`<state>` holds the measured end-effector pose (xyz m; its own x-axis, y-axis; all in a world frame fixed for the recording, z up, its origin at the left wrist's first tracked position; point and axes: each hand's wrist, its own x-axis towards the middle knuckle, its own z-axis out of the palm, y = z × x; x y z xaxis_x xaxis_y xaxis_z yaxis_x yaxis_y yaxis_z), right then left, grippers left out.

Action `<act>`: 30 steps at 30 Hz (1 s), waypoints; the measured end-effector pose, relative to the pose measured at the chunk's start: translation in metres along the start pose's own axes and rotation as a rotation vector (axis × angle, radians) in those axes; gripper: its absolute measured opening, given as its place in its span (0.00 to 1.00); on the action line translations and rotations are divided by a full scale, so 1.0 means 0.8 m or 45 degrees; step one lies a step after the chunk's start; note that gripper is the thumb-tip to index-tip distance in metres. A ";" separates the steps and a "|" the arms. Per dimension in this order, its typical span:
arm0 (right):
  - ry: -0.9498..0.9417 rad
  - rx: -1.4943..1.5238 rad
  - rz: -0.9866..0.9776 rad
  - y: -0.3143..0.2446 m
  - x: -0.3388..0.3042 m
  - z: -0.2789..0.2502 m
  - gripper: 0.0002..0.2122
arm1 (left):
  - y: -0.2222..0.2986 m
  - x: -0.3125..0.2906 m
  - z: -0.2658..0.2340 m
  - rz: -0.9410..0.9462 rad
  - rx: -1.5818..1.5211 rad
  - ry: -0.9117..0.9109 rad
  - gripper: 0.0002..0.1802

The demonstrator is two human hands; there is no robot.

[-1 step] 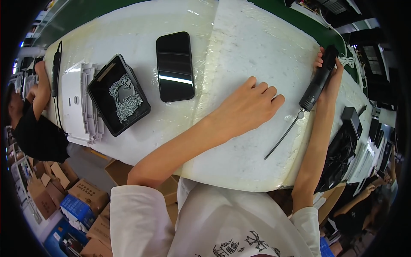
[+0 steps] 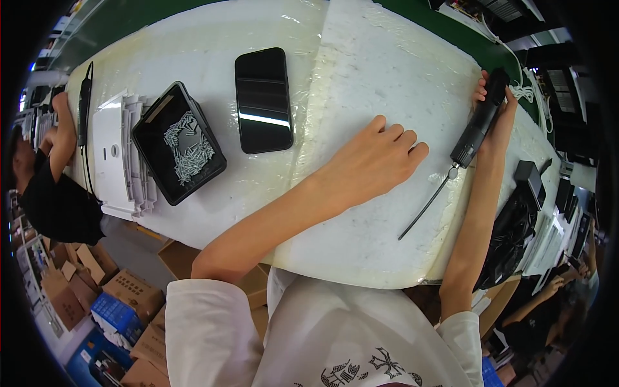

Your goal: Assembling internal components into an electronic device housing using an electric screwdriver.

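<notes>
My left hand (image 2: 380, 158) rests on the white table in front of me, back up, with its fingers curled under. What is inside them, if anything, is hidden. On the right, my right hand (image 2: 504, 122) is closed around the black body of an electric screwdriver (image 2: 478, 129). Its long thin bit (image 2: 423, 208) slants down to the left, the tip a little right of and nearer than my left hand. A black smartphone (image 2: 264, 102) lies beyond my left forearm. Left of the phone, a black plastic bin (image 2: 217, 164) holds many small silver screws (image 2: 191, 158).
White plastic panels (image 2: 119, 158) are stacked left of the bin, beside another black corded tool (image 2: 84, 109). A co-worker (image 2: 55, 193) is at the far left. Black plastic wrapping (image 2: 512, 242) and a small black box (image 2: 530, 180) lie right of my right forearm. Cartons (image 2: 133, 293) stand below left.
</notes>
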<state>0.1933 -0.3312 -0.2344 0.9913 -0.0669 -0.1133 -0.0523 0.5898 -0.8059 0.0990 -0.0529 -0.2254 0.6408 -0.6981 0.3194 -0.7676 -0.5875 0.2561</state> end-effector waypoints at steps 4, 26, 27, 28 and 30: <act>-0.005 0.001 -0.013 -0.001 0.000 -0.002 0.25 | 0.002 0.000 0.001 0.002 0.011 0.003 0.08; -0.016 0.015 -0.011 0.000 0.000 -0.004 0.24 | 0.002 0.001 0.001 0.004 -0.007 0.002 0.08; -0.016 0.011 -0.012 -0.001 0.000 -0.006 0.25 | 0.002 0.002 0.002 0.006 -0.008 0.005 0.08; -0.018 0.012 -0.011 -0.001 0.000 -0.005 0.25 | 0.002 0.001 0.001 0.005 -0.007 0.008 0.08; -0.020 0.019 -0.014 -0.001 0.000 -0.003 0.25 | 0.002 0.001 -0.001 0.002 -0.003 0.005 0.08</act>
<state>0.1934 -0.3334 -0.2353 0.9936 -0.0604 -0.0954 -0.0401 0.6008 -0.7984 0.0983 -0.0542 -0.2243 0.6399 -0.6972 0.3232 -0.7684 -0.5857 0.2578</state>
